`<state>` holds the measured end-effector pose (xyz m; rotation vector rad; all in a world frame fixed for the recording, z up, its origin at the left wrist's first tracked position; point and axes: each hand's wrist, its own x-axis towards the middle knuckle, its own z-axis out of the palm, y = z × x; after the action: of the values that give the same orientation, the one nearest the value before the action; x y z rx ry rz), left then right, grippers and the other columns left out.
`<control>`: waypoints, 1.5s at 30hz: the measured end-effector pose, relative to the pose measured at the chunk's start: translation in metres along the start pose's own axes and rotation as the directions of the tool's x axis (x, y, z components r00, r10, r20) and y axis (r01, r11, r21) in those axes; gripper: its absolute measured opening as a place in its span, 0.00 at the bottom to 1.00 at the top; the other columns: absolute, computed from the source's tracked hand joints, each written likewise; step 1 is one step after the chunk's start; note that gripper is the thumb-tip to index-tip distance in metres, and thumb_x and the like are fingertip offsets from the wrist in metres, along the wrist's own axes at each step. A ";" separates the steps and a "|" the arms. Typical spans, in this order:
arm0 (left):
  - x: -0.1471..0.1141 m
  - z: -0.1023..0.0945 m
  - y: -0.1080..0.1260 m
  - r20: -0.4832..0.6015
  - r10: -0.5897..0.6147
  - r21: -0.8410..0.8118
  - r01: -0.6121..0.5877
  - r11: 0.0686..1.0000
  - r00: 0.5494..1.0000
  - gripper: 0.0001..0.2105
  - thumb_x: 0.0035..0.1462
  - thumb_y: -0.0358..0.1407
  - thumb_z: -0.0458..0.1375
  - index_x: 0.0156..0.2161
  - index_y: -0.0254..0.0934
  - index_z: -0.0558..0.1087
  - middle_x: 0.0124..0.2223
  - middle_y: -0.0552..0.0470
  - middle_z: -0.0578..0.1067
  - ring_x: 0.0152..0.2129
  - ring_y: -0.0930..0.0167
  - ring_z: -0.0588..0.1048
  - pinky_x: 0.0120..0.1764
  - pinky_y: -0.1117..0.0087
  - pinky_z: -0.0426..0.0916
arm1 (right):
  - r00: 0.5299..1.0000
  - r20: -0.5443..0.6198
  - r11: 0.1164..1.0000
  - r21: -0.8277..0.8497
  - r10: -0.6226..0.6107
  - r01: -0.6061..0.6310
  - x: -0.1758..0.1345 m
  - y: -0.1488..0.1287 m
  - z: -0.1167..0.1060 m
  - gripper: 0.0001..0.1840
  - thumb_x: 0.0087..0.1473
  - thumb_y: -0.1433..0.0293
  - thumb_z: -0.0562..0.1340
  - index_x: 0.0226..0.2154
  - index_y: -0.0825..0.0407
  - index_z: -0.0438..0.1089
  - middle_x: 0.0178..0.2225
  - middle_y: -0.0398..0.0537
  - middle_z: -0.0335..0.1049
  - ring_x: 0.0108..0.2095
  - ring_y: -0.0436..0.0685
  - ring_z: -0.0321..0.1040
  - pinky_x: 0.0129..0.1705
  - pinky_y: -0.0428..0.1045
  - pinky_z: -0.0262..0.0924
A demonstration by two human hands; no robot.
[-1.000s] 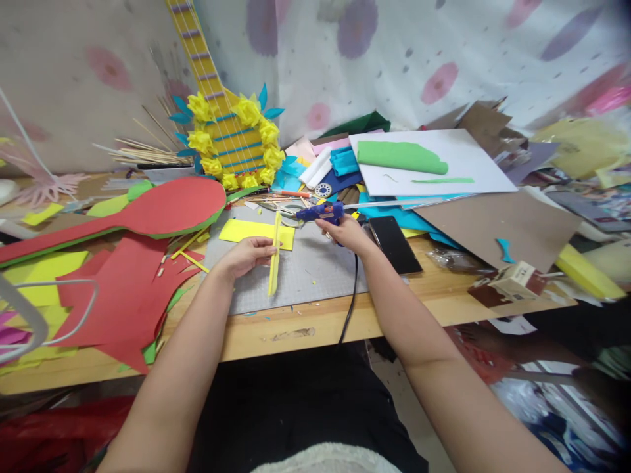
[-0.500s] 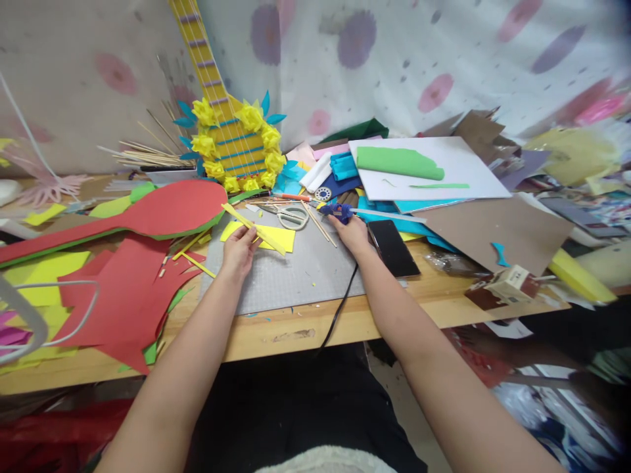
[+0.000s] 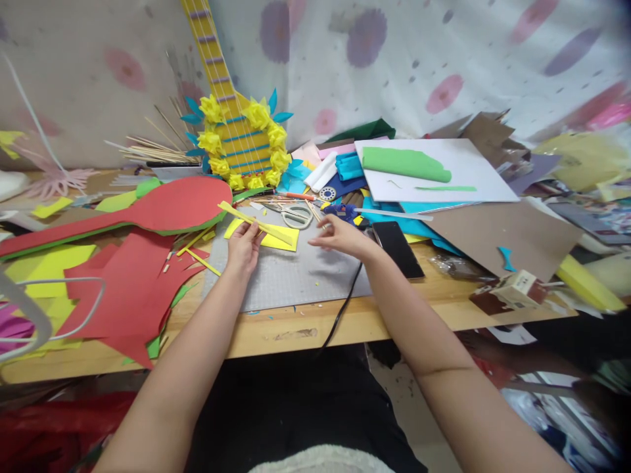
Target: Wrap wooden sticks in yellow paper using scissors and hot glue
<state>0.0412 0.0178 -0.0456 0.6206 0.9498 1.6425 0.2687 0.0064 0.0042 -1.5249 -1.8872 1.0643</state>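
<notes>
Pinched in my left hand is a narrow yellow paper strip, held slanting above a wider yellow paper piece. My right hand holds nothing; its fingers are apart over the grey cutting mat. Just behind that hand lies a blue glue gun with a pale glue stick pointing right. Scissors with light handles rest on the mat's far side, between the two hands. A black phone is close to my right wrist.
A yellow paper guitar with yellow flowers stands at the back. On the left lie a red spoon-shaped cutout and red paper scraps. A white board, brown cardboard and a small carton occupy the right. A black cord crosses the front edge.
My right hand has let go of the glue gun and come a little toward me, its fingers now spread. The left hand still holds the yellow strip.
</notes>
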 end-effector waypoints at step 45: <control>-0.005 0.008 -0.007 -0.089 0.124 0.021 -0.123 0.992 0.988 0.16 0.31 0.37 0.68 0.25 0.34 0.65 0.26 0.57 0.68 0.25 0.78 0.69 0.32 0.74 0.68 | 0.939 -0.192 0.947 -0.209 -0.284 0.244 0.019 -0.019 0.079 0.13 0.50 0.72 0.57 0.41 0.49 0.62 0.34 0.43 0.75 0.35 0.53 0.71 0.39 0.49 0.61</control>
<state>0.0531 0.0162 -0.0467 0.6310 1.0064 1.7872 0.1920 0.0021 -0.0281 -1.3684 -2.0039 0.5899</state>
